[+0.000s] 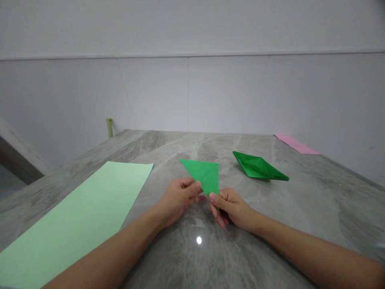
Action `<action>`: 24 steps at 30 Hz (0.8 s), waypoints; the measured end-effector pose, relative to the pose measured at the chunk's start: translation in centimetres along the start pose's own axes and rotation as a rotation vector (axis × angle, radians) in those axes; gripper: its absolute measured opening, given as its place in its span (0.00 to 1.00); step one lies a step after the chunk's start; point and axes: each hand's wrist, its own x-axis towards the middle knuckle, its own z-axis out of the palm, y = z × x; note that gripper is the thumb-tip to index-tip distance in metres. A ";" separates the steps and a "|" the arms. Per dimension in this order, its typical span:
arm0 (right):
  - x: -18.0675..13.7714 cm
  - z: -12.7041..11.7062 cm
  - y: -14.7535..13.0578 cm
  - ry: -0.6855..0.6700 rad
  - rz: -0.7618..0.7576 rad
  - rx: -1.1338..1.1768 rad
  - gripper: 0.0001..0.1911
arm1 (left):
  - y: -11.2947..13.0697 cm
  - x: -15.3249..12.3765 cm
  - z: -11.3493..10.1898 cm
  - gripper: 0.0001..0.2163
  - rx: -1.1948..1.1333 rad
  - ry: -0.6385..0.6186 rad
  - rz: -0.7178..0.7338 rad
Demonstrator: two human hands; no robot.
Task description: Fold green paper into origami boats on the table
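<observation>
Between my two hands a green folded paper triangle (207, 173) is held up above the table, one corner pointing left and a crease line across its face. My left hand (182, 196) pinches its lower left edge between thumb and fingers. At the bottom corner, my right hand (227, 205) grips the paper with the thumb in front and the fingers curled behind. Beyond my right hand a green folded paper boat (260, 166) rests on the table, its two pointed ends to left and right.
Light green paper sheets (81, 212) lie at the left, with a bit of blue showing at the far right corner. A pink sheet (296, 144) sits at the back right edge of the grey marbled table (270, 249). Behind stands a white wall (156, 92).
</observation>
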 end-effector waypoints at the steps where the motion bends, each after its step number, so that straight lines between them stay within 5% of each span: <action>1: 0.0 0.1 0.0 -0.013 -0.005 -0.018 0.32 | -0.5 -0.3 0.6 0.15 0.065 -0.095 -0.038; 3: -0.1 0.3 -0.1 -0.039 -0.010 -0.070 0.33 | -1.0 -0.8 1.4 0.19 0.115 -0.141 -0.066; 13: -0.5 1.1 -1.0 -0.106 -0.003 -0.249 0.31 | -0.9 -0.4 0.6 0.19 0.321 0.122 -0.010; 19: -0.2 0.4 -0.4 0.132 -0.019 -0.224 0.33 | -0.5 -0.6 0.6 0.18 0.534 0.087 0.024; 24: 0.0 0.3 -0.3 0.237 -0.035 -0.150 0.34 | -0.2 -1.1 1.1 0.20 0.451 0.063 -0.008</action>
